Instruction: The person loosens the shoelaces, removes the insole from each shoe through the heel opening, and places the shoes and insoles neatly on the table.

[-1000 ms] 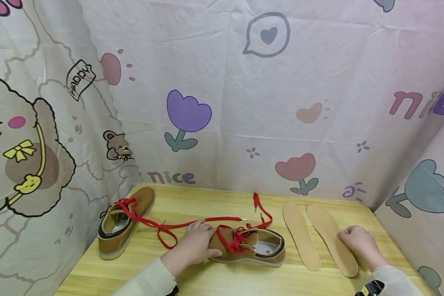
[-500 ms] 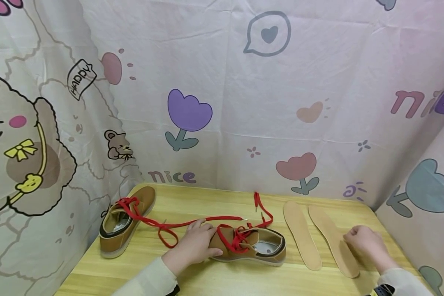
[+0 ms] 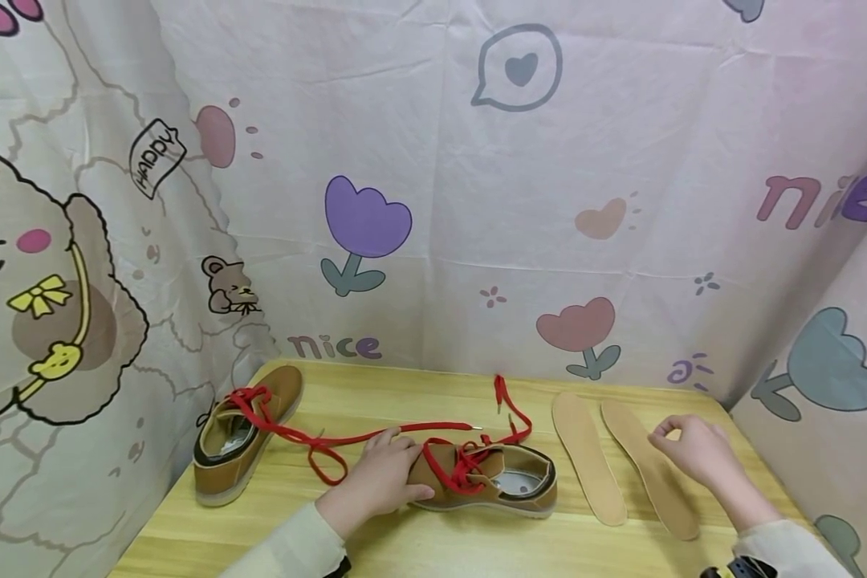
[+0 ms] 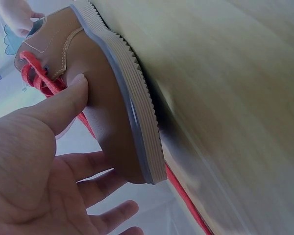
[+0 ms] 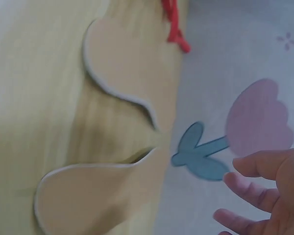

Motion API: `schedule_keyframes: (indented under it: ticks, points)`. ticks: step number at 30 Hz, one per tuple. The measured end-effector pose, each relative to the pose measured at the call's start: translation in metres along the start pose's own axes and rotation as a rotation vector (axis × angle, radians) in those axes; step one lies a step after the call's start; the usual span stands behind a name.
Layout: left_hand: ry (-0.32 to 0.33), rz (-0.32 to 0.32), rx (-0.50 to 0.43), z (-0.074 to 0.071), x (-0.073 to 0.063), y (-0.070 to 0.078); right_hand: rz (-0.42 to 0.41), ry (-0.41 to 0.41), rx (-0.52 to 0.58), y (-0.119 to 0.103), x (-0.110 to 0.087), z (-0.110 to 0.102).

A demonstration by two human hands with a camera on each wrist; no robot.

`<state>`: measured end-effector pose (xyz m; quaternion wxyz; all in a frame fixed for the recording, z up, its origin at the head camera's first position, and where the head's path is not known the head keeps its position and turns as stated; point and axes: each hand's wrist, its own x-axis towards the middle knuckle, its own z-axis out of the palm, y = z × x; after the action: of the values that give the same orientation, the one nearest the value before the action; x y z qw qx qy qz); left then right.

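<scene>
A brown shoe (image 3: 520, 506) with red laces lies in the middle of the table, toe to the left. My left hand (image 3: 376, 482) holds its toe; in the left wrist view the thumb presses the shoe's side (image 4: 105, 93) and fingers lie around the toe tip. Two tan insoles lie side by side to the right, a left insole (image 3: 588, 461) and a right insole (image 3: 653, 474). My right hand (image 3: 697, 453) hovers above the right insole, apart from it. Nothing is between its loosely bent fingers, which the right wrist view shows spread (image 5: 255, 191).
A second brown shoe (image 3: 220, 478) stands at the table's left, its long red lace (image 3: 332, 441) trailing toward the middle. Another red lace end (image 3: 523, 425) lies behind the middle shoe. A printed cloth (image 3: 462, 201) hangs around the wooden table (image 3: 433, 554).
My right hand first shifted slightly right from the right insole's edge, then rose and moved back left over it. My left hand and the shoes have stayed put.
</scene>
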<state>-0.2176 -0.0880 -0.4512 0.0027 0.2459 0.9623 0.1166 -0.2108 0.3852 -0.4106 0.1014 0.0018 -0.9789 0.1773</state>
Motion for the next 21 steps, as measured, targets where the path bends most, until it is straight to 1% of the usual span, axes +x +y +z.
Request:
schedule_keyframes:
  ticks: [6,11,15,21]
  points:
    - [0.002,-0.004,-0.007,0.0,-0.001,0.0,-0.011,0.028,0.021,-0.023,-0.004,-0.005]
    - [0.003,-0.001,-0.004,0.002,0.0,-0.002,-0.05,0.054,0.029,-0.039,-0.01,-0.006]
    - [-0.001,-0.002,-0.005,0.002,0.001,-0.002,-0.082,0.077,0.043,-0.049,-0.015,-0.005]
    - [-0.008,-0.005,-0.004,0.003,0.001,-0.003,-0.087,0.078,0.071,-0.06,-0.021,-0.003]
